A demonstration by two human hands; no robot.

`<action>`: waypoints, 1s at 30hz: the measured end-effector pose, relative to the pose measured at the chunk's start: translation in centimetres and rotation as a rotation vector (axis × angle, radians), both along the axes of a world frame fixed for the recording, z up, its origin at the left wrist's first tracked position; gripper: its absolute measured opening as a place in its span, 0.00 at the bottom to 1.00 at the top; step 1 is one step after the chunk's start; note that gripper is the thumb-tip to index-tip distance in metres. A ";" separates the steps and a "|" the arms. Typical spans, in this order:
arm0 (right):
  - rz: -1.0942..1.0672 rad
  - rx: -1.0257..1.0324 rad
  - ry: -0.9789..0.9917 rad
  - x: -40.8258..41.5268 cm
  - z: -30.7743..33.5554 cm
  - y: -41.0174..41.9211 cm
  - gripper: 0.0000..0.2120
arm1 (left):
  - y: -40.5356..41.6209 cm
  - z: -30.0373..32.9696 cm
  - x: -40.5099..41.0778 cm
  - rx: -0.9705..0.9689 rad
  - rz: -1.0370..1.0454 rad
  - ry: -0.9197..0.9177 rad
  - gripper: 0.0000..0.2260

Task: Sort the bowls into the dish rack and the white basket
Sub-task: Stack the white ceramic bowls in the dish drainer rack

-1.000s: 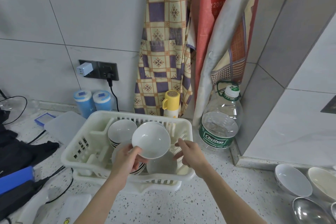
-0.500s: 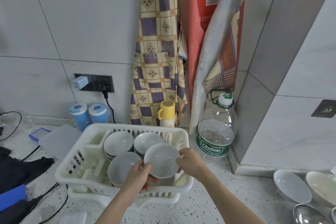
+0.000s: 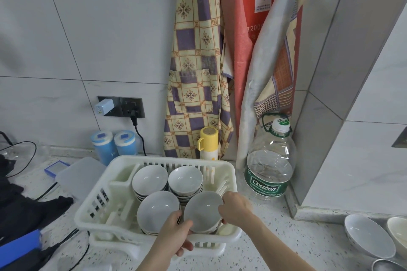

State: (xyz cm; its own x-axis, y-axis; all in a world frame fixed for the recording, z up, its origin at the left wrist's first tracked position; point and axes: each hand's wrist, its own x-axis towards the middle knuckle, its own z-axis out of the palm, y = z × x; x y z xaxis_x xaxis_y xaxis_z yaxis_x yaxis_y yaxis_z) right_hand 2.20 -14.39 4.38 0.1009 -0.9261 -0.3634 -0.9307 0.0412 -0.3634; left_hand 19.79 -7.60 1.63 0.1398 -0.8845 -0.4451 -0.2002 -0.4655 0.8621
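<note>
While both hands hold the bowl point(image 3: 203, 210), I see it low in the white basket's point(image 3: 88, 215) front-right corner.
Left hand point(image 3: 176, 234) and right hand point(image 3: 234, 207) fingers pinch opposite rims; letting go unevenly could chip it on the neighbouring stack point(image 3: 157, 210).

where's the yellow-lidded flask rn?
Head view, centre: the yellow-lidded flask stands on the counter against the wall, just behind the white basket, in front of the checked apron, left of the water bottle.
</note>
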 end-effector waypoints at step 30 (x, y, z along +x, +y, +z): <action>0.199 -0.252 0.432 1.6 -1.9 2.1 0.12 | -0.2 1.8 -2.0 0.047 -0.396 -0.663 0.26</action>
